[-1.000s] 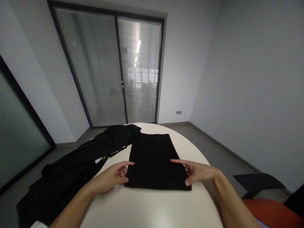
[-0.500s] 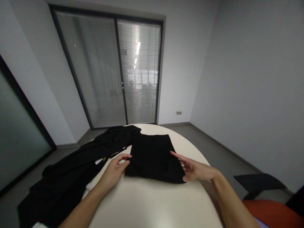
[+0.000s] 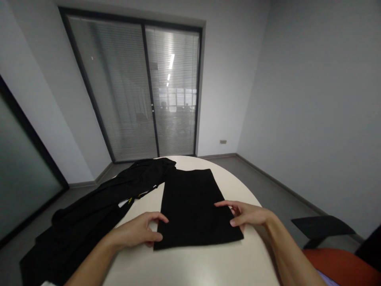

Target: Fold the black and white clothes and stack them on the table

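Observation:
A black garment (image 3: 190,210), shaped like a short skirt, lies spread flat with its wide edge towards me. At its lower left edge is my left hand (image 3: 139,230), its thumb and forefinger apart and resting on the cloth's border. My right hand (image 3: 242,213) touches the opposite side, low down, with the forefinger stretched over the fabric and the thumb apart from it. Neither hand grips the cloth. Under the garment is a pale round-edged table (image 3: 184,266).
A heap of black clothes (image 3: 98,206), with a white tag (image 3: 123,203), hangs over the table's left side and meets the garment's far left corner. An orange chair seat (image 3: 339,264) with a black armrest (image 3: 323,226) stands at the right. Beyond are glass doors (image 3: 131,91) with blinds.
The garment's near edge has come towards me and lies flatter and longer. My left hand has moved nearer and slightly left; my right hand has shifted a little, its forefinger lower.

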A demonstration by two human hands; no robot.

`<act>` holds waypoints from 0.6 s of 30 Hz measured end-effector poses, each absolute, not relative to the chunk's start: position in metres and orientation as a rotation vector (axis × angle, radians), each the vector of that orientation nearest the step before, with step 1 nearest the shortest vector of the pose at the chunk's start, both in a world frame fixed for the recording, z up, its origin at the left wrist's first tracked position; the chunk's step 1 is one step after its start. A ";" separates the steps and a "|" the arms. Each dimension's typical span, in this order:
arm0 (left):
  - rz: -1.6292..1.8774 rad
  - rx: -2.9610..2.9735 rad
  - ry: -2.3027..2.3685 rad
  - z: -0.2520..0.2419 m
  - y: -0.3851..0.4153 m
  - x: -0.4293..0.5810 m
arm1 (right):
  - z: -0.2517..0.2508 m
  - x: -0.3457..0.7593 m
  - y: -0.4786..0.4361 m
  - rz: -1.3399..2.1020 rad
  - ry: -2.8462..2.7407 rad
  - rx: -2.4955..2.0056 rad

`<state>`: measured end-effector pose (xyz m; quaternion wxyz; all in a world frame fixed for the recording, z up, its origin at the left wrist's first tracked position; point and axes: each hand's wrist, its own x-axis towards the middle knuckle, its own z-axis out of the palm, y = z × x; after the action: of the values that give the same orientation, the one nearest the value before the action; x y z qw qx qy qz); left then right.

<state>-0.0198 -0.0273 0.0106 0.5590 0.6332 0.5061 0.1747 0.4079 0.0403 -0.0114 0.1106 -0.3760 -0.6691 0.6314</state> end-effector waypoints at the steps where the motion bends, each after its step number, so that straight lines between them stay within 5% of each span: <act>1: 0.396 1.490 1.200 0.007 -0.027 -0.019 | -0.012 0.407 0.041 1.873 -1.976 -1.144; 12: 0.307 1.657 1.207 -0.003 -0.024 -0.023 | -0.011 0.400 0.045 1.695 -2.020 -1.374; 18: 0.725 2.218 1.470 0.000 -0.022 -0.002 | 0.010 0.379 0.044 0.623 -2.066 -1.392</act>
<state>-0.0023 -0.0221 -0.0002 0.1907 0.7895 0.5233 0.2579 0.3788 0.0435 0.0096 0.2829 -0.5200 -0.7716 0.2328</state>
